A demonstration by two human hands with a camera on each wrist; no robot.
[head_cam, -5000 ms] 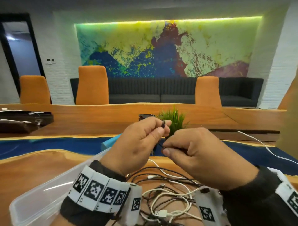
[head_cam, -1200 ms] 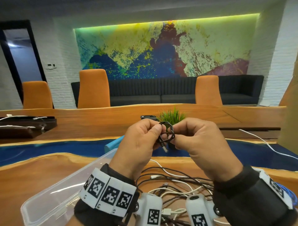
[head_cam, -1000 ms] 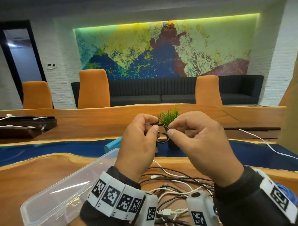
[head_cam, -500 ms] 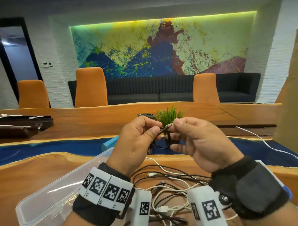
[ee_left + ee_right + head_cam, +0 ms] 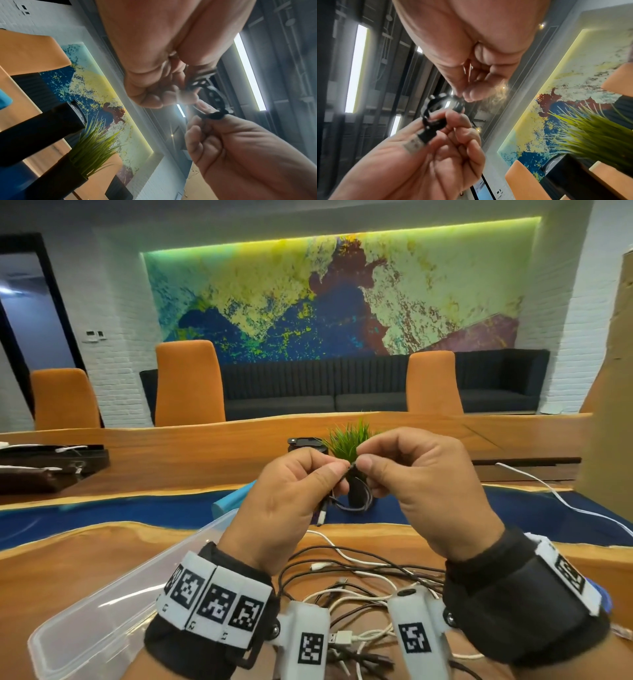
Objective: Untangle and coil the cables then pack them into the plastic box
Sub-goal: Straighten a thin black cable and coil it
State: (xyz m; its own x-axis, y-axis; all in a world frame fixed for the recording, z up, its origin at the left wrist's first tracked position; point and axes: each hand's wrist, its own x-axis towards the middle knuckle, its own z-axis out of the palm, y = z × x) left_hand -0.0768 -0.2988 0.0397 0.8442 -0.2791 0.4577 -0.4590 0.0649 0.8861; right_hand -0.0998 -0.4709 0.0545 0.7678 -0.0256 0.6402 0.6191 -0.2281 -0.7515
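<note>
Both hands are raised above the table with a short black cable [image 5: 356,501] between them, wound into a small coil. My left hand [image 5: 339,475] pinches the coil [image 5: 435,112], and the cable's silver USB plug [image 5: 413,144] lies against its fingers and hangs below in the head view. My right hand [image 5: 363,463] pinches the cable's other end [image 5: 213,116] at the top of the coil. A tangle of black and white cables [image 5: 359,587] lies on the table under my wrists. The clear plastic box [image 5: 102,611] stands at the lower left, with nothing visible inside it.
A potted green plant [image 5: 349,440] and a black object [image 5: 305,442] stand just behind my hands. A light blue item [image 5: 229,503] lies past the box. A white cable [image 5: 548,491] trails off right, beside a cardboard sheet [image 5: 609,405]. Orange chairs line the far side.
Over the last seconds the loose black cable became a small coil. In the last half second my right hand shifted to pinch the cable end at the coil's top, and the USB plug hangs lower.
</note>
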